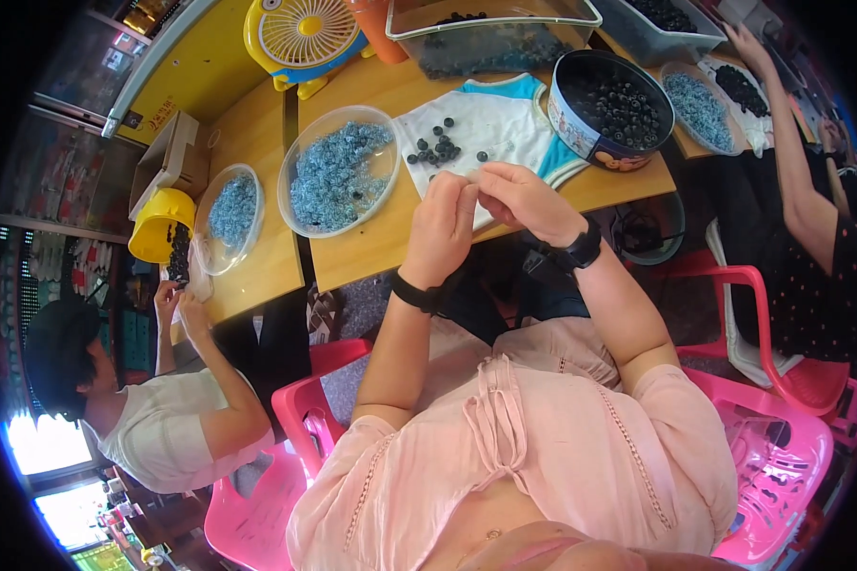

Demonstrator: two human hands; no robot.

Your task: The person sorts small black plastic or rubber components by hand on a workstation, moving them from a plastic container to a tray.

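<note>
My left hand (445,226) and my right hand (531,204) meet fingertip to fingertip just over the near edge of the table. Both are closed in a pinch. Whatever sits between the fingertips is too small and too covered to make out. Beyond them a white cloth with blue trim (533,124) lies on the table, with several small round black pieces (440,149) scattered on it. To the right of the cloth stands a round tin (573,135) full of similar black pieces. A clear round tub (290,205) of small translucent blue pieces is to the left.
A yellow and blue fan (309,33) and a clear plastic bin (490,24) with dark pieces stand at the back. On the left, a co-worker (176,419) handles small things beside a tipped yellow bucket (157,224). Another person's arm (798,143) reaches over the table at right.
</note>
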